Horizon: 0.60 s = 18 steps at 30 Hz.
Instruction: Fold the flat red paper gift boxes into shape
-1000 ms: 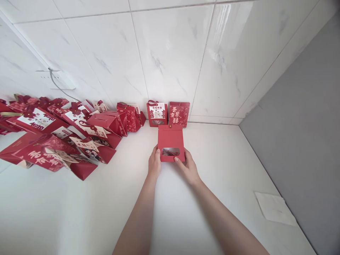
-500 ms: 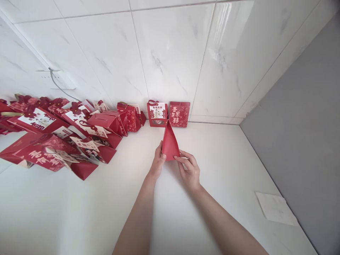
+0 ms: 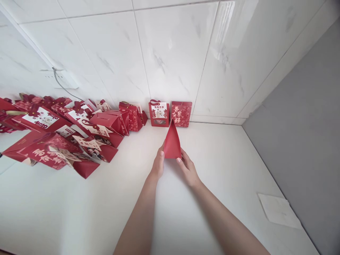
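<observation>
A red gift box [image 3: 172,143] with a triangular end facing me is between my two hands, its peak pointing toward the wall. My left hand [image 3: 158,163] grips its left side, thumb on the near edge. On the right side, my right hand [image 3: 188,166] holds the box with the thumb near the lower corner and the other fingers behind, partly hidden. Just beyond stand a red box with a white tag and ribbon [image 3: 159,114] and a flat red box with pale lettering [image 3: 182,113], both against the wall.
Many red gift boxes [image 3: 87,166] crowd the left side of the white counter [image 3: 127,212]. A cable [image 3: 62,86] runs from a wall socket behind them. At the right lies a white marbled piece [image 3: 278,210], beside a grey wall [image 3: 305,124].
My right hand has shifted from fingertips on the near corner to a grip along the box's right side. The view has moved slightly, and the box faces me a little more squarely.
</observation>
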{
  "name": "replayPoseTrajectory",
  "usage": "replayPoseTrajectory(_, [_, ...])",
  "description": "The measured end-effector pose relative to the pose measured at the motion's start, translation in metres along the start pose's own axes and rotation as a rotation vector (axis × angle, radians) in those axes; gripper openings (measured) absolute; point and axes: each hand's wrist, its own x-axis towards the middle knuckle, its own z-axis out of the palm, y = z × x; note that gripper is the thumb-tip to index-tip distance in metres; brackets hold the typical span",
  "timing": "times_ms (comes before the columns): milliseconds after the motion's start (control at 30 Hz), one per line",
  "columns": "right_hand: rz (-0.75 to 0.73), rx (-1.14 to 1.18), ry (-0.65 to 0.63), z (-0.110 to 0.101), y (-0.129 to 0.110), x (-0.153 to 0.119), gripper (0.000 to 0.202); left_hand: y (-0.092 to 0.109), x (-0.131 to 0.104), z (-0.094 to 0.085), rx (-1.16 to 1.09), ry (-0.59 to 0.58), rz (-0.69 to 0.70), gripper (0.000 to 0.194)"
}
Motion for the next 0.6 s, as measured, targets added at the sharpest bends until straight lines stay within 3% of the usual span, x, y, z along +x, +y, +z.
replayPoseTrajectory(600, [-0.011,-0.021,0.039,0.0021,-0.0033,-0.0006,0.053,0.0034,0.0042,0.0011,0.012,0.07,0.009,0.056])
